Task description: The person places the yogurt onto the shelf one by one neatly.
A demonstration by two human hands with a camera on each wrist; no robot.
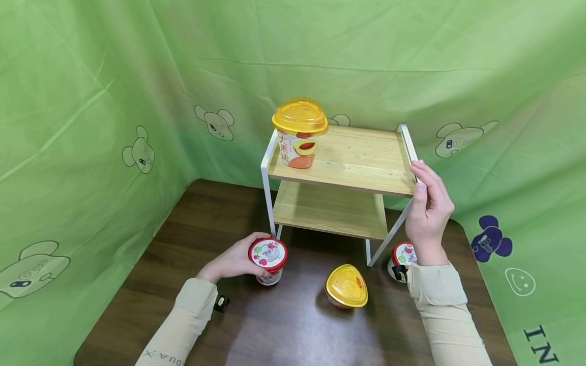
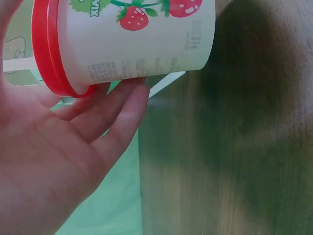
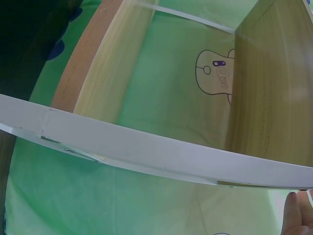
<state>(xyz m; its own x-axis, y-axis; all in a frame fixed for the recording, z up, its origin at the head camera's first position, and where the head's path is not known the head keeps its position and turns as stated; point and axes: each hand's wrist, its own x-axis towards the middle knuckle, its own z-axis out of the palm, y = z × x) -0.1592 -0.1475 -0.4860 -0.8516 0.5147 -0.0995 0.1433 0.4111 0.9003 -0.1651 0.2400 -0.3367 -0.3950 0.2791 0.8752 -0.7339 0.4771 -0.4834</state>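
My left hand [image 1: 238,259] grips a yogurt cup [image 1: 267,254] with a red-rimmed lid, just in front of the shelf's left leg. Strawberries are printed on the white side of this cup [image 2: 142,44] in the left wrist view, where fingers [image 2: 122,110] press against its wall. My right hand [image 1: 430,208] touches the right side rail of a two-tier wooden shelf [image 1: 361,157], its fingers extended along the white metal frame [image 3: 146,149]. Only fingertips [image 3: 292,215] show at the corner of the right wrist view.
A yellow-lidded peach yogurt cup [image 1: 300,133] stands at the left of the upper board. Another yellow-lidded cup [image 1: 346,287] is on the dark table [image 1: 183,244] before the shelf. Behind my right wrist, a second red-lidded cup [image 1: 403,254] is partly hidden. Green cloth [image 1: 114,91] surrounds the table.
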